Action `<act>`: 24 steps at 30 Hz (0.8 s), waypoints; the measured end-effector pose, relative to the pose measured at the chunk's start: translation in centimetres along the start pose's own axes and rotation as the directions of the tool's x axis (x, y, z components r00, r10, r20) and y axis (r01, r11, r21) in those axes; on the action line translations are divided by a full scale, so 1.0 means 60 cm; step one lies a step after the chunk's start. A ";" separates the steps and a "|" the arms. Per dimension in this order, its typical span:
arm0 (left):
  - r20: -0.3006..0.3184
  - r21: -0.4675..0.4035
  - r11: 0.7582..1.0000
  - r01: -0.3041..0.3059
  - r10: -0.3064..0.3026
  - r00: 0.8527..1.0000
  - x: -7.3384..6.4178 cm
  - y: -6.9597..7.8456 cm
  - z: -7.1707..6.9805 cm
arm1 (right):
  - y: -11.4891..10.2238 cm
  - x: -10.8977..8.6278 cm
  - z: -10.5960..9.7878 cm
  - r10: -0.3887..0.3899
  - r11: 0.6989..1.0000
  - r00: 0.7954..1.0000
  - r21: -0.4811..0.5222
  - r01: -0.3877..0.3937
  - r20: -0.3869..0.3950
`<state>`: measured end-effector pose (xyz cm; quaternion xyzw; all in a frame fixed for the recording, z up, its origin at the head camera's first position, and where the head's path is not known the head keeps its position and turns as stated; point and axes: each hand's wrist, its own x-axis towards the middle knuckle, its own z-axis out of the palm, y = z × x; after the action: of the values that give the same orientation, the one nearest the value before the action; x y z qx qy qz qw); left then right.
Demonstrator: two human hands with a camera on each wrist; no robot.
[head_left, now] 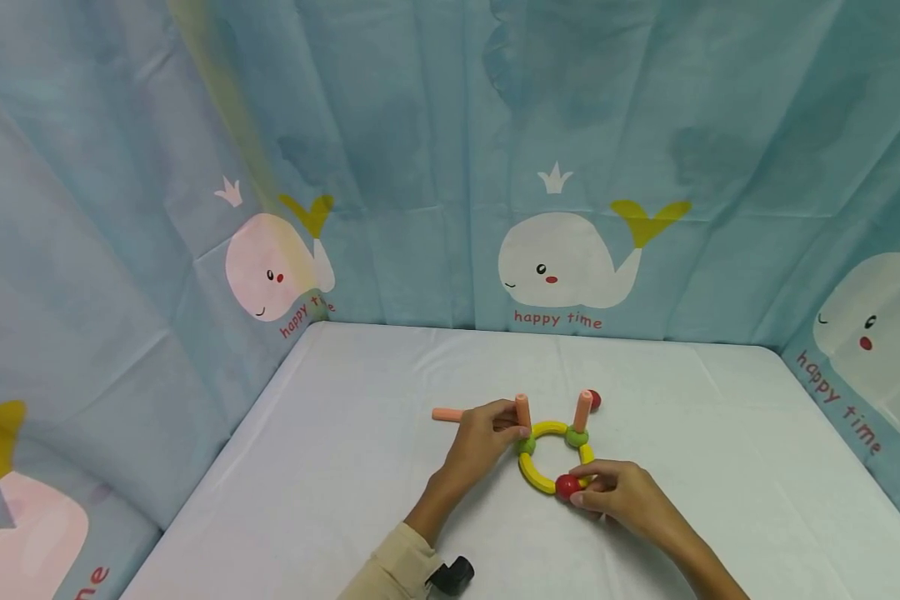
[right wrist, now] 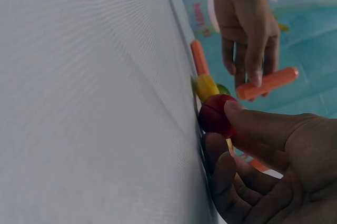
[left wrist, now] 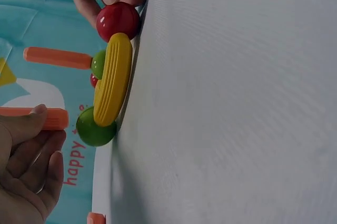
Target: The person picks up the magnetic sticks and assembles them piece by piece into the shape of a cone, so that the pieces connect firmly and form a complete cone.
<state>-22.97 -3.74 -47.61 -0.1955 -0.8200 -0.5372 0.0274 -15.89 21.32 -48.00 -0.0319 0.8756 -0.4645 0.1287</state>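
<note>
A ring of yellow curved pieces (head_left: 536, 477) joined by balls lies on the table. My left hand (head_left: 482, 442) pinches an orange stick (head_left: 523, 410) between thumb and fingers. In the left wrist view a small gap separates that stick's end from the green ball (left wrist: 96, 127) at the ring's left. At the ring's near side, my right hand (head_left: 621, 493) holds a red ball (head_left: 567, 487) with thumb and fingers. Another orange stick (head_left: 582, 412) stands upright on the second green ball (head_left: 577, 437), at the ring's far right.
Just behind the ring sits a loose red ball (head_left: 596, 401), partly hidden by the upright stick. One more orange stick (head_left: 446, 414) lies left of the ring, its right end behind my left hand. Whale-print curtains (head_left: 420, 167) border the white table (head_left: 360, 467).
</note>
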 end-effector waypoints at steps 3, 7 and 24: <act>-0.002 0.023 1.000 -0.003 0.003 1.000 0.002 0.002 0.003 | -0.002 0.001 0.002 -0.001 1.000 1.000 0.001 0.001 0.000; -0.004 0.047 0.999 -0.003 0.004 1.000 0.001 0.001 0.004 | -0.003 0.002 0.004 -0.002 1.000 1.000 -0.002 0.002 0.000; 0.008 0.115 0.987 0.110 -0.112 0.994 -0.007 -0.004 0.010 | 0.002 0.005 -0.015 -0.028 0.999 0.998 -0.038 0.026 -0.054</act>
<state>-22.58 -3.42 -48.18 -0.1516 -0.8593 -0.4885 0.0026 -16.39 22.05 -47.68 -0.0333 0.8868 -0.4505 0.0980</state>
